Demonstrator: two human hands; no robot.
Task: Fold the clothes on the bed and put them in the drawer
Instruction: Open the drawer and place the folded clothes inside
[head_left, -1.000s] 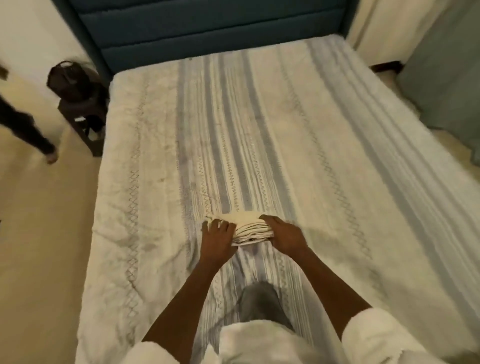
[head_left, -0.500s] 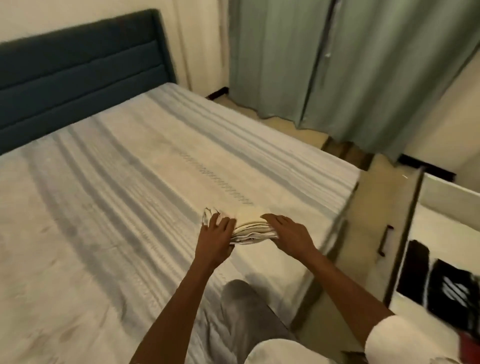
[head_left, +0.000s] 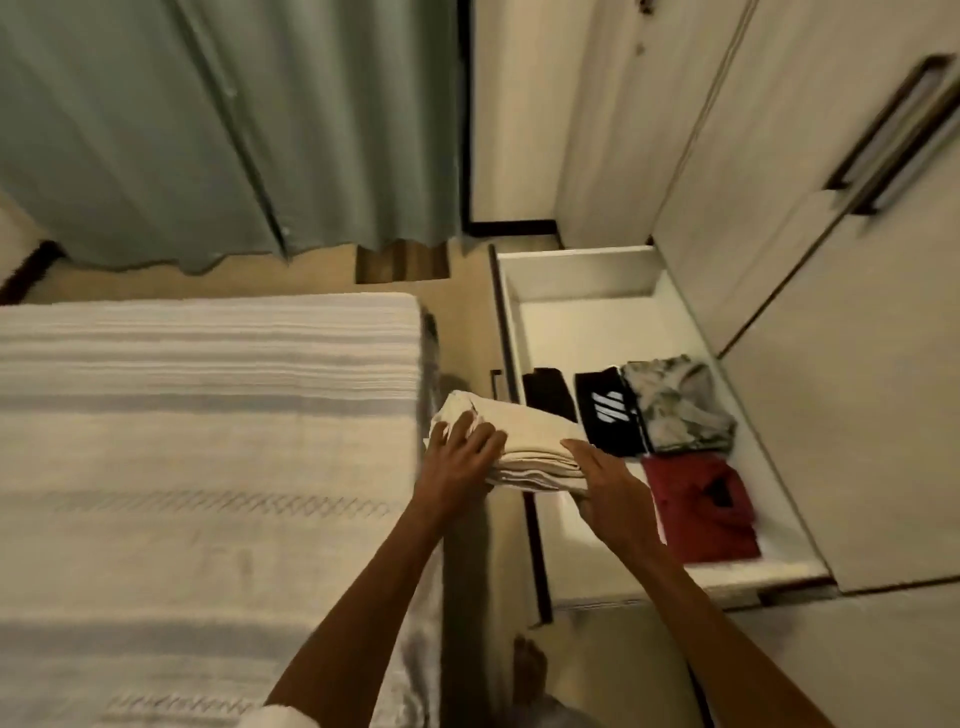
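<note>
Cream cloth, a folded garment (head_left: 530, 441) in several layers, sits between my two hands, in the air over the gap between the bed (head_left: 208, 441) and the open drawer (head_left: 582, 291). My left hand (head_left: 457, 467) clasps its near-left end, fingers spread and curled over the top. My right hand (head_left: 608, 488) holds the right end, fingers lying fairly straight along the top edge with the stack's side against the palm. Just right of my right hand, inside the drawer, lies a folded red garment (head_left: 701, 509); beyond it are a black one with white stripes (head_left: 608, 410), a mottled grey one (head_left: 675, 405) and a plain black piece (head_left: 548, 389). Left of my left hand stretches the striped bedcover.
</note>
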